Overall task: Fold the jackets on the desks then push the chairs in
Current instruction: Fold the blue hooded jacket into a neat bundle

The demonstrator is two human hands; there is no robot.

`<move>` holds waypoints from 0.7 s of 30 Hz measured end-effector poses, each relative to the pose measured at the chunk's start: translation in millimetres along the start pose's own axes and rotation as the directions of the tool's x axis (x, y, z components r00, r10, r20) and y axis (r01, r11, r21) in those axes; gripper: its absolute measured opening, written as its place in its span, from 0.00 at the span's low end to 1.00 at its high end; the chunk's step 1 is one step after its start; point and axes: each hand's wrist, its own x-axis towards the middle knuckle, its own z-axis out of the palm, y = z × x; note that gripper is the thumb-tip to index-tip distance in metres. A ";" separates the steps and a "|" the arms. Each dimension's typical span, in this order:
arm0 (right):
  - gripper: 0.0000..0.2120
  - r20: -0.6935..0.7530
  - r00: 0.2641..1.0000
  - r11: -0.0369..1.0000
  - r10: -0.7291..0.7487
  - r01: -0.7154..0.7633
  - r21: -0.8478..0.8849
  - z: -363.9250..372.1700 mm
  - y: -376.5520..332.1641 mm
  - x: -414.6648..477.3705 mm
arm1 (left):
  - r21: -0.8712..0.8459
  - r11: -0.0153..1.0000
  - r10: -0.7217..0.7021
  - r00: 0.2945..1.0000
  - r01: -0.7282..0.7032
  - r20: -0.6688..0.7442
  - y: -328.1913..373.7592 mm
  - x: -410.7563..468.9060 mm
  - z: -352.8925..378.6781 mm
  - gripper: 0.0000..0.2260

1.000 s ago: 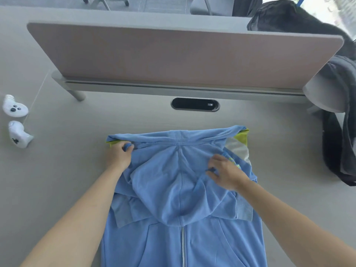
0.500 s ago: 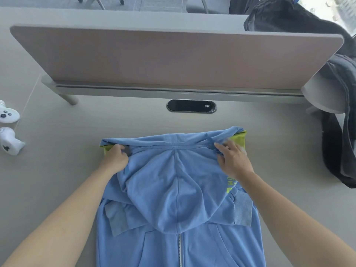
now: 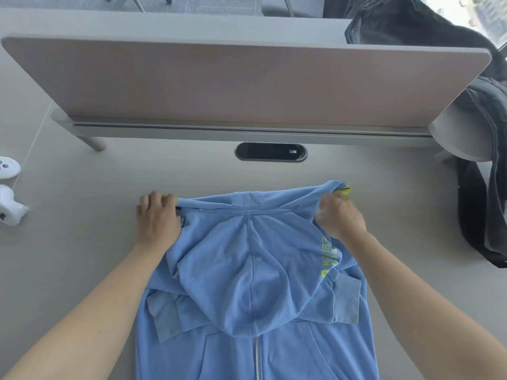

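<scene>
The jacket lay on the desk. The left hand clenched one shoulder corner. The right hand, blurred, apparently pinched the other. The hood lay flat between their fingers. Folding was under way; next, both corners should travel evenly toward the hem.

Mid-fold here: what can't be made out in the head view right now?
All in the head view:
Jacket hem: cut off by the bottom edge.
Right hand: fingertips motion-blurred, buried in the shoulder fabric.
Yellow lettering: upside down and creased, unreadable.
Controllers: cut by the left edge.
Chairs: only legs show beyond the divider, cut by the top edge.
</scene>
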 end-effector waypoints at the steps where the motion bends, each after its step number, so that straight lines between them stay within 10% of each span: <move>1: 0.10 -0.077 0.990 0.992 -0.114 0.109 -0.066 2.4 1.5 7.9 | 0.031 0.998 0.051 0.997 -0.049 -0.053 2.6 5.3 -1.8 0.13; 7: 0.16 -0.102 0.949 0.865 -0.297 0.222 -0.451 3.5 25.1 33.1 | 0.263 0.965 -0.054 0.964 -0.018 0.261 -6.3 30.1 -8.0 0.11; 16: 0.11 -0.010 0.979 0.879 -0.203 0.178 -0.444 -12.0 20.6 60.4 | 0.371 0.905 0.022 0.893 -0.209 0.450 -29.5 40.8 -14.7 0.11; 21: 0.09 -0.114 0.959 0.901 -0.258 0.197 -0.386 -14.2 23.9 77.8 | 0.242 0.949 0.128 0.950 -0.200 0.284 -45.7 69.5 -23.1 0.09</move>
